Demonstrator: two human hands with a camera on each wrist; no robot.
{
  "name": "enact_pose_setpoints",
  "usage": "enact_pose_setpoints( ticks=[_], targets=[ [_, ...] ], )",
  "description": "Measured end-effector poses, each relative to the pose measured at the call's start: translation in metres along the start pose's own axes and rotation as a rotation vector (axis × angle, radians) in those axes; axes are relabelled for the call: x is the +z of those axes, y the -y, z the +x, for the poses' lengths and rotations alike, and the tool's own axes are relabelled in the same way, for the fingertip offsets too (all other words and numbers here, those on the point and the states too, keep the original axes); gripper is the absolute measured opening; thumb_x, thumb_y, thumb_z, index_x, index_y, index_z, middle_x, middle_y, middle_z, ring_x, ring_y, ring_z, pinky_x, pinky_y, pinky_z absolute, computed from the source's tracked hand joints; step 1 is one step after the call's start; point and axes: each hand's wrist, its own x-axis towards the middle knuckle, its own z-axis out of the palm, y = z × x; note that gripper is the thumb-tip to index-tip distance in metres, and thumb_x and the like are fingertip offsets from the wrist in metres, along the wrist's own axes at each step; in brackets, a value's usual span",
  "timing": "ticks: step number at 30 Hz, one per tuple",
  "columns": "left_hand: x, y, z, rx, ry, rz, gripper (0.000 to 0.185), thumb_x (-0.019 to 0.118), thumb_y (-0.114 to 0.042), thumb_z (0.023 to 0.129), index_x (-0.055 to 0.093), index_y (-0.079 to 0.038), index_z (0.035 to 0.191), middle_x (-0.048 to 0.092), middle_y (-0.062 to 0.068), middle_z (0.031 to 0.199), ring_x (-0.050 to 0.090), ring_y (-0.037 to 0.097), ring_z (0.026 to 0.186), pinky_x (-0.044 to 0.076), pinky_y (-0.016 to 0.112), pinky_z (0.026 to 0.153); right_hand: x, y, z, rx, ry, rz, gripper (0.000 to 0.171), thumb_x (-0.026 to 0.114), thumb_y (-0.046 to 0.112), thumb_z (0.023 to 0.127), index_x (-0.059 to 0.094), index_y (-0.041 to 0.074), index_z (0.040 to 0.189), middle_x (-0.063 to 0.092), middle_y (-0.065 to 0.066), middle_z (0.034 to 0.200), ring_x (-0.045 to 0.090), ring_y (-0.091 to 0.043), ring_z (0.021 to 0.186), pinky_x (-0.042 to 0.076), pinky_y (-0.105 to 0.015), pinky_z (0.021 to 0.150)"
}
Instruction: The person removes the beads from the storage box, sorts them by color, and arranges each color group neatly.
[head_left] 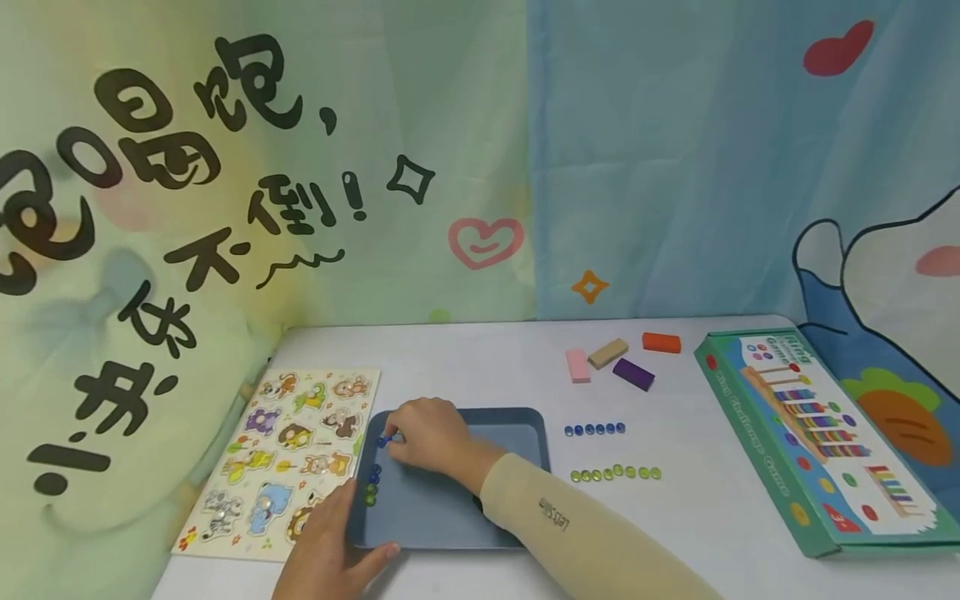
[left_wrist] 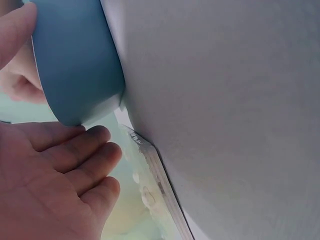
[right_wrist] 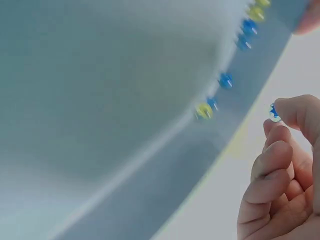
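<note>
Over the left part of a blue-grey tray [head_left: 450, 533], my right hand [head_left: 427, 433] pinches a small clear-and-blue marble [right_wrist: 273, 112] between thumb and fingertip. Along the tray's left side lie several marbles, blue ones [right_wrist: 226, 80] and yellow-green ones [right_wrist: 204, 111], in a loose line. My left hand [head_left: 322, 542] is at the tray's near left corner, fingers extended along the outside of the wall. In the left wrist view its fingertips [left_wrist: 100, 134] are right at the tray's rim, and its thumb [left_wrist: 17, 32] overlaps the opposite edge.
Right of the tray lie a row of blue marbles [head_left: 595, 430] and a row of yellow-green marbles [head_left: 617, 474]. Behind them are pink [head_left: 577, 367], tan [head_left: 608, 353], purple [head_left: 633, 374] and orange [head_left: 662, 342] blocks. An animal puzzle board [head_left: 300, 433] lies left, a green game box [head_left: 825, 442] right.
</note>
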Motion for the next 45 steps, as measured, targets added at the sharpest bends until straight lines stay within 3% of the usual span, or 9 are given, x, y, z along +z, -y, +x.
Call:
enact_pose_setpoints(
  ticks=[4, 10, 20, 24, 31, 36, 45],
  targets=[
    [-0.001, -0.001, 0.0, -0.011, 0.001, 0.013, 0.111, 0.082, -0.061, 0.083, 0.034, 0.001, 0.161, 0.046, 0.026, 0.16, 0.046, 0.05, 0.146, 0.041, 0.067, 0.119, -0.025, -0.012, -0.011, 0.004, -0.054, 0.047, 0.017, 0.077, 0.033, 0.093, 0.083, 0.024, 0.106, 0.074, 0.012, 0.082, 0.052, 0.001, 0.061, 0.048, -0.017, 0.057],
    [-0.002, -0.003, 0.002, -0.047, 0.03, 0.044, 0.114, 0.081, -0.063, 0.082, 0.032, 0.002, 0.162, 0.044, 0.027, 0.161, 0.044, 0.052, 0.147, 0.04, 0.068, 0.119, -0.06, -0.037, -0.03, 0.033, -0.133, 0.114, 0.015, 0.077, 0.031, 0.095, 0.082, 0.022, 0.107, 0.062, 0.011, 0.072, 0.05, -0.002, 0.062, 0.044, -0.02, 0.057],
    [-0.004, -0.003, 0.002, -0.062, 0.057, 0.057, 0.116, 0.08, -0.066, 0.082, 0.031, 0.003, 0.162, 0.04, 0.029, 0.163, 0.04, 0.053, 0.148, 0.037, 0.068, 0.121, -0.098, -0.095, -0.07, 0.117, -0.249, 0.062, 0.014, 0.08, 0.029, 0.092, 0.082, 0.02, 0.102, 0.057, 0.01, 0.067, 0.046, -0.005, 0.058, 0.038, -0.02, 0.052],
    [-0.004, -0.003, 0.002, -0.079, 0.074, 0.061, 0.118, 0.079, -0.068, 0.081, 0.03, 0.002, 0.162, 0.039, 0.028, 0.163, 0.039, 0.054, 0.149, 0.036, 0.069, 0.121, -0.104, -0.122, -0.089, 0.19, -0.254, 0.051, 0.013, 0.079, 0.027, 0.092, 0.082, 0.018, 0.101, 0.056, 0.009, 0.067, 0.046, -0.006, 0.058, 0.039, -0.022, 0.053],
    [-0.002, -0.003, 0.002, -0.08, 0.08, 0.069, 0.119, 0.079, -0.068, 0.081, 0.029, 0.002, 0.163, 0.039, 0.028, 0.164, 0.038, 0.054, 0.149, 0.036, 0.068, 0.122, -0.107, -0.158, -0.12, 0.295, -0.243, 0.016, 0.012, 0.076, 0.024, 0.092, 0.081, 0.016, 0.099, 0.057, 0.008, 0.067, 0.05, -0.01, 0.065, 0.046, -0.032, 0.069],
    [-0.001, -0.004, 0.002, -0.081, 0.094, 0.056, 0.119, 0.08, -0.067, 0.081, 0.028, 0.001, 0.163, 0.039, 0.027, 0.164, 0.038, 0.053, 0.149, 0.035, 0.068, 0.123, -0.106, -0.174, -0.141, 0.375, -0.216, 0.034, 0.011, 0.076, 0.024, 0.092, 0.08, 0.016, 0.099, 0.058, 0.005, 0.073, 0.051, -0.013, 0.072, 0.042, -0.025, 0.058],
    [-0.001, -0.004, 0.003, -0.065, 0.1, 0.046, 0.118, 0.08, -0.067, 0.081, 0.029, -0.001, 0.163, 0.04, 0.026, 0.164, 0.038, 0.052, 0.149, 0.035, 0.067, 0.123, -0.097, -0.2, -0.171, 0.501, -0.116, 0.077, 0.019, 0.076, 0.026, 0.092, 0.081, 0.014, 0.107, 0.054, 0.003, 0.067, 0.049, -0.014, 0.064, 0.037, -0.026, 0.055]
  ],
)
